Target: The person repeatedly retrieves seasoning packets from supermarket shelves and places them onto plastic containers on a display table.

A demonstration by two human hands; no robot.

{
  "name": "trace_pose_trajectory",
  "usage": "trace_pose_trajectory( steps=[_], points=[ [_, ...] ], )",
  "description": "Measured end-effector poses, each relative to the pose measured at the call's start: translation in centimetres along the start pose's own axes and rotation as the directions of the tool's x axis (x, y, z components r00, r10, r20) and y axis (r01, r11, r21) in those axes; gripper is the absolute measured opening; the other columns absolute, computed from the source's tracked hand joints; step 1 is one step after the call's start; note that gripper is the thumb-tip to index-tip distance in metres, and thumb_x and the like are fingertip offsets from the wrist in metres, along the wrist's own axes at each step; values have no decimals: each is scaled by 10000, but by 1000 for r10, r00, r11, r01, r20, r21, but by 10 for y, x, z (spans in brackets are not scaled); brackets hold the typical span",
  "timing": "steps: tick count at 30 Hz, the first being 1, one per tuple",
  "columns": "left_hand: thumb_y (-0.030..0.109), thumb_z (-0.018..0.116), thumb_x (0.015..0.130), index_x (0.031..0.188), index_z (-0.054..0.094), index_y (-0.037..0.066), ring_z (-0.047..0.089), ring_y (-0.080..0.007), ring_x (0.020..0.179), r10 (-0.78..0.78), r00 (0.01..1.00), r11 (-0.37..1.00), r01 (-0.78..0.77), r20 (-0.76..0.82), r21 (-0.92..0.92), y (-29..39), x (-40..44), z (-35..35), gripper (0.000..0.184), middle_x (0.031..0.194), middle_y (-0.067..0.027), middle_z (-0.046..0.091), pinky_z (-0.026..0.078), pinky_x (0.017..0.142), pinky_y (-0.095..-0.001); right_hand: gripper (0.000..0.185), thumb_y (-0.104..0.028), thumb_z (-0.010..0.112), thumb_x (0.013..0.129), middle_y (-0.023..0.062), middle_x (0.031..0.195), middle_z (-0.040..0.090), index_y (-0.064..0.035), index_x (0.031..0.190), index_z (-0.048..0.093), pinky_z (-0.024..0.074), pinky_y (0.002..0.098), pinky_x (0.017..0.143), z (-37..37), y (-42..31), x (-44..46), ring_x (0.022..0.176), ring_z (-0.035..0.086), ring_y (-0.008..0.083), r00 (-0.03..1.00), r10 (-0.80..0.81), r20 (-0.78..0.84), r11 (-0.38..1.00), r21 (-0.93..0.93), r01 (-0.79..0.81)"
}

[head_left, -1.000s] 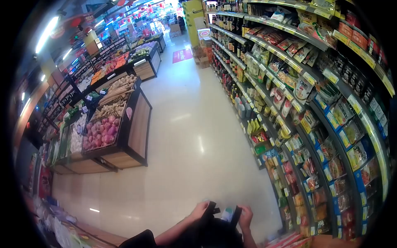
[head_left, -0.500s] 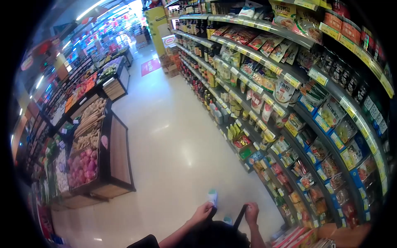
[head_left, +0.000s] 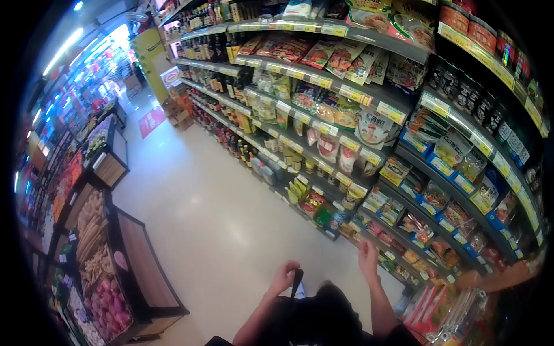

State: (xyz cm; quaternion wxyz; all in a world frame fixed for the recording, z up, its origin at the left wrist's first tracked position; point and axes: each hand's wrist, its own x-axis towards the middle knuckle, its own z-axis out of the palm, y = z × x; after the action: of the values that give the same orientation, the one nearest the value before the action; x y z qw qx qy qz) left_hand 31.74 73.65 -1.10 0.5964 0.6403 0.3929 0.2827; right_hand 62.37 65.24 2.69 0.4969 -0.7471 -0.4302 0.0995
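Observation:
My left hand (head_left: 284, 276) is closed around a black strap (head_left: 297, 283) in front of my dark clothing, at the bottom centre. To its right, my right hand (head_left: 367, 256) is raised apart from the strap, with the lower shelves behind it. Its fingers are blurred, and no held object shows. Part of a light-coloured shoe (head_left: 300, 290) shows beside the strap.
Long shelves of packets and bottles (head_left: 323, 124) run along the right. Produce stands with red onions (head_left: 108, 305) and root vegetables are at the left. Packs (head_left: 430, 311) lie at the lower right. A pink floor mat (head_left: 152, 121) lies farther down the aisle.
The view has turned toward the right-hand shelves. My right hand has let go of its strap and moved right and up. My left hand still holds its strap.

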Motion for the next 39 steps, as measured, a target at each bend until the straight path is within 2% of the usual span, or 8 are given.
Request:
trace_pose_trajectory(
  steps=[6, 7, 15, 19, 26, 32, 35, 39],
  points=[
    [-17, 493, 884, 1009, 569, -12, 625, -204, 952, 163, 975, 987, -161, 152, -26, 57, 75, -8, 146, 946, -103, 642, 492, 833, -316, 183, -66, 570, 893, 41, 927, 597, -14, 1068, 571, 449, 250, 761, -32, -144, 134, 841, 548, 102, 991, -97, -89, 940, 320, 120],
    [134, 440, 973, 1007, 568, -18, 609, -208, 956, 109, 980, 994, -103, 167, -45, 77, 93, -7, 202, 908, -92, 650, 470, 849, -315, 186, -86, 568, 907, 36, 949, 593, -17, 1080, 566, 451, 252, 774, -38, -167, 159, 857, 543, 98, 977, -170, -130, 925, 322, 204],
    [267, 310, 1025, 998, 573, -18, 589, -178, 879, 358, 922, 920, -320, 148, -227, 244, 255, 27, 389, 896, -75, 638, 430, 851, -285, 466, -93, 571, 894, 132, 1324, 424, -17, 1319, 396, 374, 315, 998, -51, -232, 336, 1233, 421, 201, 922, -233, -309, 811, 461, 360],
    [251, 318, 1021, 1070, 536, -20, 590, -166, 907, 647, 719, 761, -627, 252, -166, 355, 334, 58, 352, 939, -85, 629, 443, 859, -286, 687, -172, 600, 878, 240, 1443, 188, 17, 1412, 211, 352, 371, 1054, -61, -240, 407, 1354, 264, 300, 882, -157, -444, 894, 317, 318],
    [498, 249, 993, 1214, 498, 23, 547, -192, 1070, 451, 772, 886, -323, 448, -334, 461, 491, 134, 580, 1141, -102, 583, 449, 884, -322, 1023, -280, 673, 771, 352, 1461, -127, 123, 1411, -16, 91, 341, 1132, -75, -214, 484, 1409, -43, 394, 836, -52, -547, 979, 137, 151],
    [427, 255, 997, 1249, 475, 46, 531, -158, 1016, 397, 781, 918, -332, 482, -219, 484, 553, 179, 507, 1169, -76, 562, 409, 873, -289, 965, -236, 654, 768, 273, 1490, 76, 42, 1447, 26, 93, 362, 1125, -82, -223, 499, 1380, 79, 336, 772, 16, -635, 977, 175, 123],
    [403, 271, 987, 1247, 477, 46, 520, -152, 972, 411, 779, 911, -341, 473, -230, 482, 564, 190, 487, 1182, -72, 555, 401, 864, -289, 993, -201, 659, 748, 327, 1391, 168, 121, 1405, -12, 245, 358, 1083, -84, -229, 496, 1323, 228, 414, 760, 25, -650, 978, 174, 116],
    [382, 382, 956, 1202, 520, 41, 535, -158, 941, 482, 797, 865, -499, 364, -53, 485, 546, 187, 442, 1131, -106, 578, 419, 828, -291, 741, -158, 615, 767, 289, 1242, 363, 73, 1361, 236, 332, 407, 1014, -83, -242, 481, 1178, 400, 442, 749, -12, -662, 995, 63, 72]
  ],
)
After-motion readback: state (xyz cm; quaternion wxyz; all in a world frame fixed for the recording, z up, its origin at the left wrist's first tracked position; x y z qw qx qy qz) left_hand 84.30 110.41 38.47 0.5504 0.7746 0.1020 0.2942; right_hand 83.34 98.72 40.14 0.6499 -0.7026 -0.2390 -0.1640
